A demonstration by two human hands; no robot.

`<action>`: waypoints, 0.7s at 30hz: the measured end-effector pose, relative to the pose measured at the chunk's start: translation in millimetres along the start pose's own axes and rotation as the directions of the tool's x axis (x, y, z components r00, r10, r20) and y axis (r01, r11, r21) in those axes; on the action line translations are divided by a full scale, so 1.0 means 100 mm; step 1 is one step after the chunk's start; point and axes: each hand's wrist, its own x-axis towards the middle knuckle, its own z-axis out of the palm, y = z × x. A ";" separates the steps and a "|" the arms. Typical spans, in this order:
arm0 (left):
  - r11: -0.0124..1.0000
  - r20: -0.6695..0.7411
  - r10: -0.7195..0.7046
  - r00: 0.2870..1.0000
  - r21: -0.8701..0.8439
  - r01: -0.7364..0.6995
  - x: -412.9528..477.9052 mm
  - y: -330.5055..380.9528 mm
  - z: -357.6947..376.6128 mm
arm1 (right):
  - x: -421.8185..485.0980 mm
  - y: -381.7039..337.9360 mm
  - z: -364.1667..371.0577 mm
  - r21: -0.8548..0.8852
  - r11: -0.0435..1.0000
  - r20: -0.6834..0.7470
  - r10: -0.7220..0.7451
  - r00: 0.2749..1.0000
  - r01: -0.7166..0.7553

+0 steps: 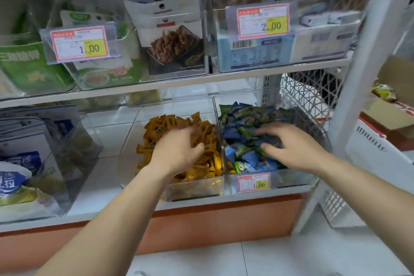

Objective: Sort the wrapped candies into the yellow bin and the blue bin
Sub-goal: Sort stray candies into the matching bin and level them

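Reaching into two bins: left hand (179, 150) in yellow bin (195, 188), fingers blurred among yellow candies (208, 168), grip unclear; right hand (289, 148) spread on blue candies (237, 123), blue bin (291, 179). Piles uncountable.

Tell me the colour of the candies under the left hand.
Yellow-orange candies, dark labels; head view shows them best.

Upper shelf (179, 81): clear trays hold green packs (29, 67), a snack pack (172, 44) printed with brown strips, and pale blue boxes (257, 51). The left tag (81, 43) reads 1.00; the right tag (263, 21) reads 2.00. Lower left: a tilted clear tray (74, 163) holds blue-and-white packs (22, 157). Right side: a white post (363, 74), a wire basket (307, 94) and what appears to be a cardboard box (389, 118). Below: an orange plinth (224, 217) and floor tiles (291, 257).
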 end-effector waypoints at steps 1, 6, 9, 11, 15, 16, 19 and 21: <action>0.995 -0.047 0.048 0.998 -0.089 -0.052 -0.01 0.15 0.00 | -0.03 0.03 0.07 -0.040 0.998 0.072 -0.047 0.996 0.050; 0.971 0.036 0.238 0.971 0.007 -0.239 -0.08 0.54 0.22 | 0.10 0.18 0.30 -0.335 0.933 0.309 -0.021 0.951 0.130; 0.973 0.069 0.223 0.973 0.045 -0.226 -0.06 0.46 0.29 | 0.20 0.27 0.22 -0.439 0.896 0.229 0.040 0.973 0.067; 0.977 0.023 0.209 0.978 0.029 -0.210 -0.06 0.42 0.29 | 0.22 0.22 0.15 -0.463 0.886 0.221 0.081 0.972 0.031; 0.993 -0.008 0.105 0.994 -0.059 -0.105 -0.04 0.39 0.31 | 0.27 -0.05 0.05 -0.407 0.912 -0.064 -0.087 0.994 0.054; 0.992 0.020 0.090 0.996 -0.088 -0.088 -0.02 0.39 0.32 | 0.27 -0.13 0.07 -0.311 0.943 -0.101 -0.152 0.983 0.113; 0.987 0.042 0.072 0.997 -0.146 -0.065 0.02 0.40 0.33 | 0.30 -0.32 0.28 -0.093 0.969 0.128 -0.218 0.968 0.230; 0.983 0.041 0.064 0.997 -0.175 -0.055 0.03 0.40 0.35 | 0.36 -0.30 0.41 -0.108 0.979 0.278 -0.137 0.951 0.173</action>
